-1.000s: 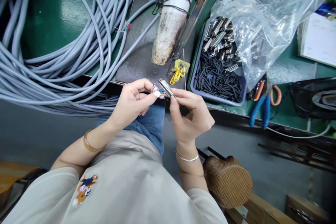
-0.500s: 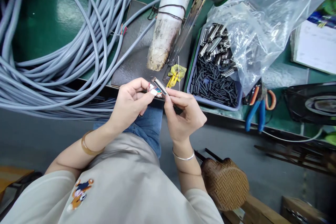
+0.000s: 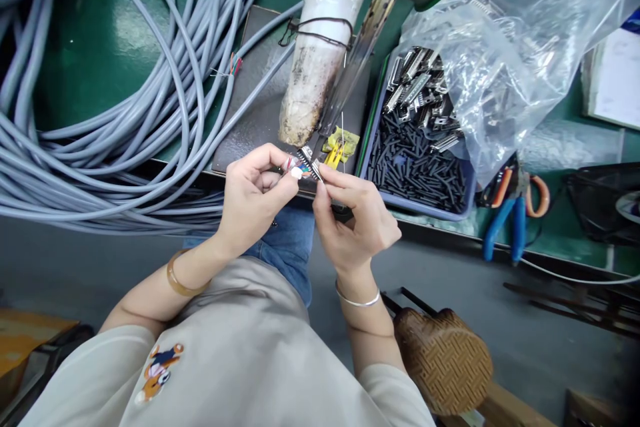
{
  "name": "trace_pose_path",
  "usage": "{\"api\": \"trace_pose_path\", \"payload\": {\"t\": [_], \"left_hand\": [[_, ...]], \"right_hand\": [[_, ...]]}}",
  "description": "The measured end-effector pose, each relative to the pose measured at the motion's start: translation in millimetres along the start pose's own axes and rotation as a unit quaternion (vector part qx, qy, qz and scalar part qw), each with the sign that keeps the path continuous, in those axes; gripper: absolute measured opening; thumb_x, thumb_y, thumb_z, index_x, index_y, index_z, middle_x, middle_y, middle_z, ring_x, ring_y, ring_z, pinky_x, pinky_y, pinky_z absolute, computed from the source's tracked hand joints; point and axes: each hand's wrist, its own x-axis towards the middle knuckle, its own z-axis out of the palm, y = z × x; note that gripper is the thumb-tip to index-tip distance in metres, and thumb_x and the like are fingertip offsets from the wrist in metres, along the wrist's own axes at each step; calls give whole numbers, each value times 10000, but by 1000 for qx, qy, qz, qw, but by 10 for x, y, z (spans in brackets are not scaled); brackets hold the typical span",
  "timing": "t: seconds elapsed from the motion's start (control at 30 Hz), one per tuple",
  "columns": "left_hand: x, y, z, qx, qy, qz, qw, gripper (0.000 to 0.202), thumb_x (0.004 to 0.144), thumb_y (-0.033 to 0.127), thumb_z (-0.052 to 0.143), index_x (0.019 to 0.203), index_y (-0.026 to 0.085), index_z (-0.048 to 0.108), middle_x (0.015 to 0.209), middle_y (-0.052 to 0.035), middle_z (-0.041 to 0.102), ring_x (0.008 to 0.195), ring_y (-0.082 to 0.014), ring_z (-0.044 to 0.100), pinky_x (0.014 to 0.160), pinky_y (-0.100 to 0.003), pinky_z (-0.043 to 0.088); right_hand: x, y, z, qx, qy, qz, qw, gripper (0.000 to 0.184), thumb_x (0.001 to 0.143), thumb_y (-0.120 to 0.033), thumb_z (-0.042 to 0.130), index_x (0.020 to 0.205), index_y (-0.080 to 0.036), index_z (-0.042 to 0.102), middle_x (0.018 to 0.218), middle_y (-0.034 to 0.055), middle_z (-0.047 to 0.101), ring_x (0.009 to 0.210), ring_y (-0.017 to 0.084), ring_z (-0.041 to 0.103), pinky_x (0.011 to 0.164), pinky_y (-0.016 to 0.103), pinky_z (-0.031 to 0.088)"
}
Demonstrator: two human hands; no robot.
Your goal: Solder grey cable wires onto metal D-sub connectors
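Note:
Both hands meet at the table's front edge. My left hand (image 3: pixel 253 193) is closed, with thumb and forefinger pinching thin coloured wires (image 3: pixel 303 171); the cable behind them is hidden by the palm. My right hand (image 3: pixel 357 210) pinches one end of a small multi-pin connector (image 3: pixel 311 161), metal with a dark row of contacts. The connector sits tilted between the two hands, right against the wires. Whether any wire is joined to it is too small to tell. Just beyond the fingers lies a yellow tool-like piece (image 3: pixel 334 155) on a yellow scrap.
Grey cables (image 3: pixel 165 120) sprawl over the left side. A wrapped white roll (image 3: pixel 320 47) and a metal strip (image 3: pixel 367 47) point down at the hands. At right are a bin (image 3: pixel 425 208) of connectors and black sleeves, a plastic bag (image 3: pixel 525 80), and blue-handled pliers (image 3: pixel 507 220). A stool (image 3: pixel 445 360) stands below.
The view has shifted slightly, so the bin and pliers appear farther right. Between my hands the connector has turned a little steeper. Both hands keep their pinch.

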Motion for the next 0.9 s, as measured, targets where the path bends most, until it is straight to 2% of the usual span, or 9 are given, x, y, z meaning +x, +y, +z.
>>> {"api": "trace_pose_path", "payload": {"t": [0.43,0.63,0.9], "left_hand": [[23,22,22,13,5,19,1000,215,807,219,738,720,193,543,559,87,490,351,-9,341,345,-177,217],[35,-4,13,-6,0,37,999,178,793,153,720,723,186,560,553,94,496,350,-7,346,351,-167,226],[20,19,14,5,6,38,999,174,793,148,714,713,186,564,532,97,478,351,-5,321,346,-160,228]], "right_hand": [[32,47,21,35,8,-2,999,201,854,-70,742,958,-218,655,1054,45,821,893,164,795,800,273,647],[46,63,23,37,10,-5,999,198,842,-69,759,929,-210,650,1018,43,824,866,152,793,793,255,647],[54,54,3,30,6,-8,1000,177,857,-87,759,948,-210,668,1036,45,823,885,162,796,796,276,659]]}}
